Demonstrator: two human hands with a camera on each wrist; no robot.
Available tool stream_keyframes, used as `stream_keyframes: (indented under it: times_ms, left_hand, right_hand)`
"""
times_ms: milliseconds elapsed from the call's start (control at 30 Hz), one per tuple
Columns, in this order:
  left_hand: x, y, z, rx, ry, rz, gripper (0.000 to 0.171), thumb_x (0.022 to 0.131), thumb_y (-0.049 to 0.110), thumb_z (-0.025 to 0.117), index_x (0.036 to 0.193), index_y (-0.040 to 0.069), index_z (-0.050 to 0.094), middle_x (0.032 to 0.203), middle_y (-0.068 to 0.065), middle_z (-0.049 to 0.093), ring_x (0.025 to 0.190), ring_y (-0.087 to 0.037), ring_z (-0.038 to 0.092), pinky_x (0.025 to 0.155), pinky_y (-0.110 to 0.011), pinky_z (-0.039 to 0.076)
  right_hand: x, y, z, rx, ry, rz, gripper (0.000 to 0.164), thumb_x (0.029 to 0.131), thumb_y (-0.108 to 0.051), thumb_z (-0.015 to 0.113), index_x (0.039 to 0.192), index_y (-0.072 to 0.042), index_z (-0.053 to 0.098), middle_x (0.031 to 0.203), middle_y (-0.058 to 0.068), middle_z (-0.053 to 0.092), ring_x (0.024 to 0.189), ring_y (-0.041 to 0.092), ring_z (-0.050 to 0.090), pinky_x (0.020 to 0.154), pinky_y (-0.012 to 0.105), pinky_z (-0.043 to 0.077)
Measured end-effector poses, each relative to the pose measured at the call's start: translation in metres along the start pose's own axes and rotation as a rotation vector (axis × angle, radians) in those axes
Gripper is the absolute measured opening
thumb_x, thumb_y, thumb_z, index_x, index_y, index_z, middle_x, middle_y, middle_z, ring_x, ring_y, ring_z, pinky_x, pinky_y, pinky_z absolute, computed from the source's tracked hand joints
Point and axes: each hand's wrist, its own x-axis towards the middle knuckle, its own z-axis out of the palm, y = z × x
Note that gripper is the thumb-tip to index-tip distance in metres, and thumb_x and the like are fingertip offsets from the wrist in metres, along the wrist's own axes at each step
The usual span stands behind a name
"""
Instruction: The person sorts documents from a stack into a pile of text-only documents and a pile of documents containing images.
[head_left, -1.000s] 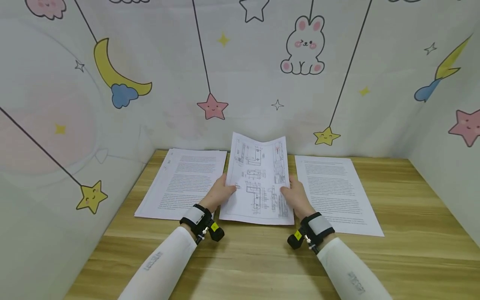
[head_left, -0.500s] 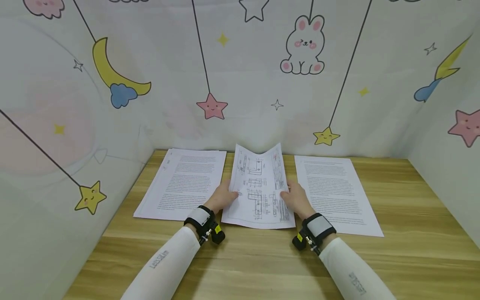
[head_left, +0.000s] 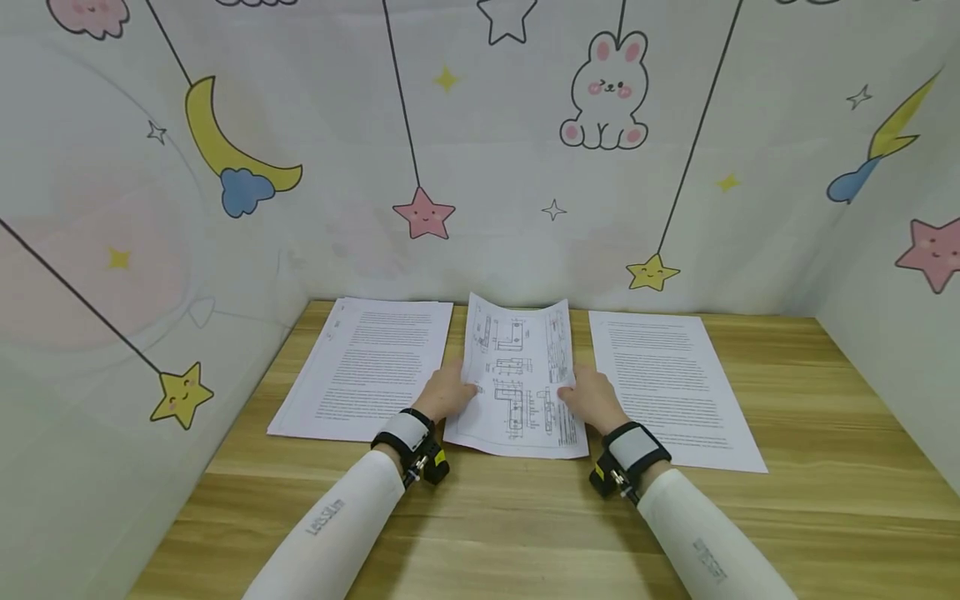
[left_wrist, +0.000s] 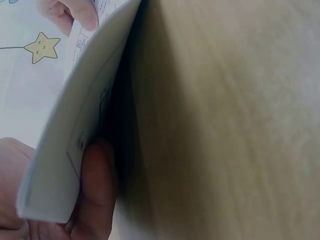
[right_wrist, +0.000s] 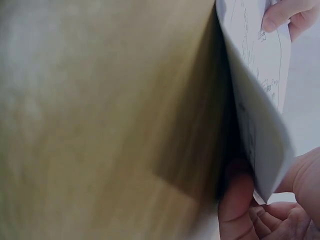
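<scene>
A stack of drawing sheets, printed with technical line drawings, is held at the middle of the table between both hands. My left hand grips its left edge, thumb on top. On the opposite edge, my right hand holds it the same way. The far edge of the stack dips between two raised corners. In the left wrist view, fingers curl under the sheets, and the stack's side shows some thickness. Likewise, the right wrist view has fingers beneath the paper, with a shadowed gap above the wood.
A pile of text pages lies to the left, its sheets slightly uneven. To the right is a text page, lying flat. Wood-grain tabletop stretches in front. A printed fabric wall stands right behind the papers.
Both hands have lowered the stack slightly towards the table and nearer to me. Its far corners sit lower than a second ago. The papers on either side have stayed put.
</scene>
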Motion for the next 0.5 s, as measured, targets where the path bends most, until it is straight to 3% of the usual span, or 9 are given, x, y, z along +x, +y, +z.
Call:
stream_keyframes:
  times_ms: [167, 333, 500]
  left_hand:
    - [0.0011, 0.0004, -0.0001, 0.059, 0.022, 0.002, 0.046, 0.096, 0.017, 0.06, 0.136, -0.004, 0.05, 0.127, -0.024, 0.063, 0.104, -0.029, 0.065, 0.084, -0.039, 0.055]
    - [0.0021, -0.0004, 0.0011, 0.113, 0.049, -0.014, 0.039, 0.093, 0.02, 0.065, 0.124, -0.003, 0.057, 0.113, -0.021, 0.069, 0.087, -0.025, 0.066, 0.068, -0.032, 0.054]
    - [0.0018, -0.0016, 0.0027, 0.174, 0.098, -0.01, 0.04, 0.09, 0.025, 0.07, 0.116, -0.004, 0.06, 0.101, -0.02, 0.071, 0.075, -0.023, 0.064, 0.058, -0.029, 0.049]
  right_hand:
    - [0.0008, -0.0024, -0.0025, -0.063, -0.018, -0.003, 0.044, 0.095, -0.019, 0.061, 0.128, 0.009, 0.055, 0.109, 0.023, 0.067, 0.081, 0.024, 0.061, 0.064, 0.029, 0.048]
    - [0.0023, -0.0026, -0.0018, -0.073, -0.04, 0.023, 0.04, 0.095, -0.02, 0.062, 0.124, 0.007, 0.057, 0.101, 0.019, 0.068, 0.076, 0.021, 0.061, 0.057, 0.025, 0.045]
    - [0.0017, -0.0035, -0.0012, -0.072, -0.043, 0.039, 0.061, 0.096, -0.022, 0.062, 0.143, 0.009, 0.04, 0.114, 0.025, 0.067, 0.084, 0.025, 0.066, 0.066, 0.032, 0.053]
